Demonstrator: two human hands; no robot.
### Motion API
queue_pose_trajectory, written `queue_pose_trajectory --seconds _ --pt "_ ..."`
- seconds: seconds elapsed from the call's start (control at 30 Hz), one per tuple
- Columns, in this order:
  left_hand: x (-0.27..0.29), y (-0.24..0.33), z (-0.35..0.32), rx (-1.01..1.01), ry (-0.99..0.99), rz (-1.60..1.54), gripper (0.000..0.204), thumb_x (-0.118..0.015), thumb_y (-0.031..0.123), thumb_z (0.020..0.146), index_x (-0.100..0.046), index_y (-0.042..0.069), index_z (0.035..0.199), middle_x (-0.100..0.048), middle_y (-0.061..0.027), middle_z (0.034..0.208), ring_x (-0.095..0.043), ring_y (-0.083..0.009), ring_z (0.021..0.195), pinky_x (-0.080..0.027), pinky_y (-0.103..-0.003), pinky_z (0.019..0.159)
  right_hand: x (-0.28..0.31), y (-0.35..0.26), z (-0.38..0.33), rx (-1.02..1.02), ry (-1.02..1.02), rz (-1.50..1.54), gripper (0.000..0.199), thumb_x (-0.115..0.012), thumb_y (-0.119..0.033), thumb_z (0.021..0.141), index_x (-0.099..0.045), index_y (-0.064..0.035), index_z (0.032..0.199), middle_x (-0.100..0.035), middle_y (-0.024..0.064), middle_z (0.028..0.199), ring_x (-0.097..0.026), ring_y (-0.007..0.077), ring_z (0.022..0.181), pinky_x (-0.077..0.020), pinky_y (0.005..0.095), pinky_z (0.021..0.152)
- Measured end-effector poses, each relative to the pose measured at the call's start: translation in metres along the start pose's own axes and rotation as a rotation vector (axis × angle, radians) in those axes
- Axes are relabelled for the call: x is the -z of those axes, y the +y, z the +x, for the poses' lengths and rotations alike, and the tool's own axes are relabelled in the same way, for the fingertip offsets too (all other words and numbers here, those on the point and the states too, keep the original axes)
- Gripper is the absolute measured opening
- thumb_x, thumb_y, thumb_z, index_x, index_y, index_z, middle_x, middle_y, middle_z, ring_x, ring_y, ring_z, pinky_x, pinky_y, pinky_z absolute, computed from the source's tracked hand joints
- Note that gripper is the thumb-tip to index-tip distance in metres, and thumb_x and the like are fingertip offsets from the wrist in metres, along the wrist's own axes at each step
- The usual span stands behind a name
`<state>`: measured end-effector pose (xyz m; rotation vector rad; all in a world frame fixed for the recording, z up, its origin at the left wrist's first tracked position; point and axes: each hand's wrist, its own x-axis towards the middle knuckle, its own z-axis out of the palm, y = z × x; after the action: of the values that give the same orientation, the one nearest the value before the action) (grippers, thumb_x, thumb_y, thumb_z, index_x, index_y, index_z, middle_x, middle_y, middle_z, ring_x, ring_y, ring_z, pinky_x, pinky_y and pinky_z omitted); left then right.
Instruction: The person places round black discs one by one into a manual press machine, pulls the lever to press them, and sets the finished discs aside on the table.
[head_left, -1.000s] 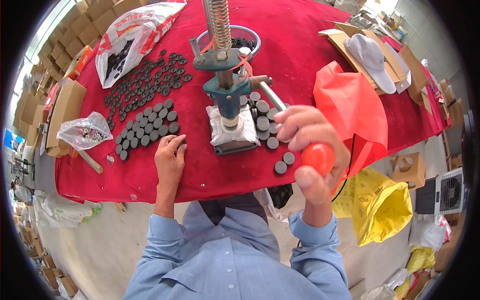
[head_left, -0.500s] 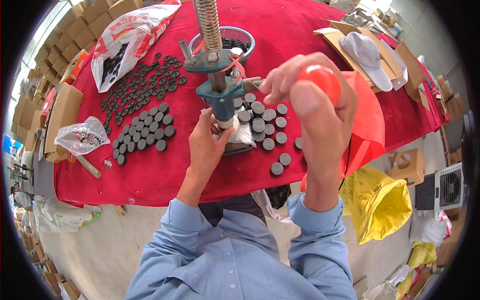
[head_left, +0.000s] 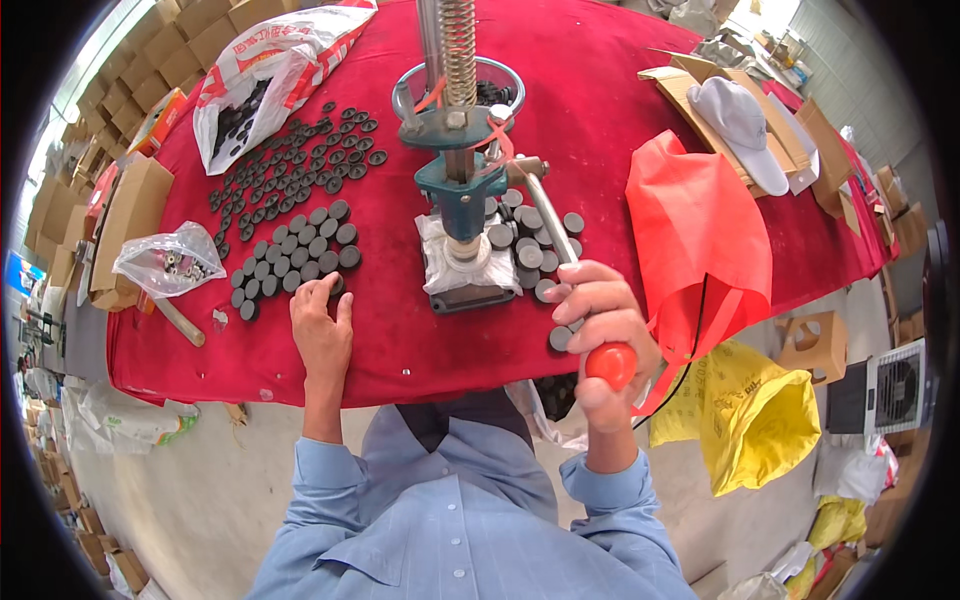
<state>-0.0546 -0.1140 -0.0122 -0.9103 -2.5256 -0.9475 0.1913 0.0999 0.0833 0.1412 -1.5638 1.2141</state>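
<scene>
My right hand [head_left: 612, 345] grips the lever [head_left: 550, 215] of a green hand press [head_left: 462, 180], with the lever's red ball knob [head_left: 611, 365] between thumb and fingers. The press ram meets a pale round piece [head_left: 466, 250] on a white cloth-like pad [head_left: 436, 262] over the dark base [head_left: 470, 297]. To the left, my left hand [head_left: 322, 335] reaches to the near right edge of a cluster of dark grey round caps [head_left: 290, 245]. Its fingers are apart, right at one cap; whether they touch it I cannot tell. More grey caps [head_left: 529, 257] lie right of the press.
Thin black discs [head_left: 290, 170] spread behind the left cluster, beside a white-and-red bag [head_left: 215, 120]. A basin [head_left: 512, 78] stands behind the press. A clear bag of small parts [head_left: 150, 262] and a hammer-like handle [head_left: 180, 322] lie left; a red bag [head_left: 690, 200] lies right.
My left hand has left the press pad and moved left to the grey caps. My right hand has come down toward me with the lever knob. The view has shifted slightly.
</scene>
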Motion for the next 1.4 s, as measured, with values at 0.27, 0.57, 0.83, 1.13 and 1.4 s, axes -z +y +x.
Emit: queue_pose_trajectory --seconds 0.27,0.57,0.83,1.13,1.4 --pt "-0.016 0.024 0.01 0.067 -0.042 -0.356 0.043 -0.085 0.005 0.082 -0.069 0.004 0.122 -0.074 -0.0102 0.103 -0.07 -0.0194 0.086 -0.056 -0.031 0.077 0.001 -0.015 0.067 -0.003 -0.093 -0.006 0.04 -0.067 -0.038 0.094 -0.064 0.0014 0.09 -0.065 0.0135 0.087 -0.065 0.0276 0.087 -0.0547 0.0401 0.08" --pt "-0.057 0.108 0.031 -0.058 -0.09 -0.556 0.062 -0.091 0.01 0.076 -0.06 0.004 0.129 -0.075 -0.0114 0.101 -0.07 -0.0195 0.078 -0.057 -0.034 0.07 -0.016 -0.023 0.135 -0.22 -0.044 0.091 0.04 -0.066 -0.036 0.101 -0.066 -0.0004 0.084 -0.061 0.0 0.068 -0.058 0.0061 0.066 -0.0451 0.0232 0.062" --pt "-0.073 0.116 0.023 -0.049 -0.064 -0.554 0.061 -0.092 0.013 0.075 -0.062 0.005 0.128 -0.075 -0.0105 0.108 -0.068 -0.0217 0.09 -0.056 -0.035 0.08 -0.013 -0.02 0.127 -0.21 -0.034 0.095 0.035 -0.063 -0.03 0.101 -0.063 0.0008 0.085 -0.062 0.0032 0.075 -0.057 0.0074 0.072 -0.0444 0.0253 0.064" --pt "-0.038 0.041 0.04 -0.318 0.102 -0.12 0.039 -0.082 0.016 0.087 -0.07 0.004 0.122 -0.069 -0.0127 0.122 -0.063 -0.0303 0.109 -0.053 -0.042 0.09 0.001 0.004 0.006 0.076 -0.038 0.018 0.049 -0.065 -0.049 0.093 -0.062 -0.0005 0.088 -0.064 0.0158 0.086 -0.066 0.0379 0.098 -0.0525 0.0488 0.087" --pt "-0.031 0.003 0.036 -0.2 -0.051 -0.001 0.035 -0.075 0.007 0.09 -0.071 0.001 0.124 -0.063 -0.0134 0.118 -0.06 -0.0332 0.112 -0.051 -0.042 0.095 0.002 -0.002 0.003 -0.004 -0.022 -0.066 0.045 -0.066 -0.047 0.092 -0.063 -0.0027 0.086 -0.066 0.0149 0.089 -0.065 0.0386 0.105 -0.0514 0.0492 0.088"
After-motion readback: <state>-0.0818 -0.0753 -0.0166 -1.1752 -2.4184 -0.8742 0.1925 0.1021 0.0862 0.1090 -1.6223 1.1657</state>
